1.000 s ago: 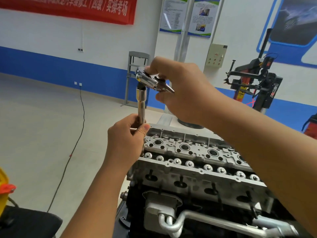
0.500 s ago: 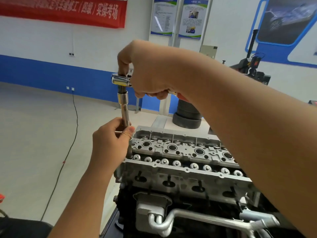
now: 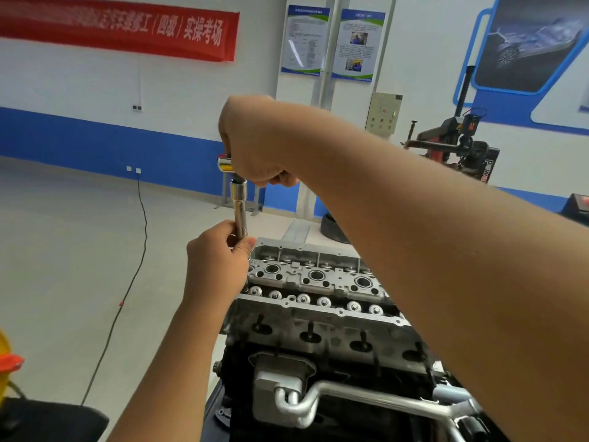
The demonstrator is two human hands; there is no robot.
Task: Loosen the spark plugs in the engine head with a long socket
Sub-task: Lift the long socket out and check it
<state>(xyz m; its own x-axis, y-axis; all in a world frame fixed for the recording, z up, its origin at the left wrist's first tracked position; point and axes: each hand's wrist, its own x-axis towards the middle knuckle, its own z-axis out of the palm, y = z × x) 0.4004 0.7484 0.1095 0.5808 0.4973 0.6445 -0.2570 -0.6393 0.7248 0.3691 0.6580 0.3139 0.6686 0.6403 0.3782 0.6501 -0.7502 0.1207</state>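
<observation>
A silver engine head (image 3: 318, 309) sits atop a dark engine block, with three open spark plug wells (image 3: 316, 275) showing along its top. A long chrome socket (image 3: 239, 212) stands nearly upright over the head's far left end. My left hand (image 3: 216, 260) pinches its lower shaft, hiding the socket's bottom end and the well beneath. My right hand (image 3: 255, 145) is closed over the ratchet (image 3: 225, 163) on top of the socket; most of the handle is hidden inside my fist. My right forearm crosses the head's right end.
A chrome coolant pipe (image 3: 334, 393) runs along the block's front. A black cable (image 3: 127, 288) lies on the grey floor at left. A tire changer (image 3: 459, 148) and a tire (image 3: 334, 228) stand behind the engine. A black seat (image 3: 47, 422) and yellow object (image 3: 4, 362) sit bottom left.
My right hand has swung the ratchet handle round over the socket, from pointing right to tucked under my fist. My left hand kept hold of the socket shaft.
</observation>
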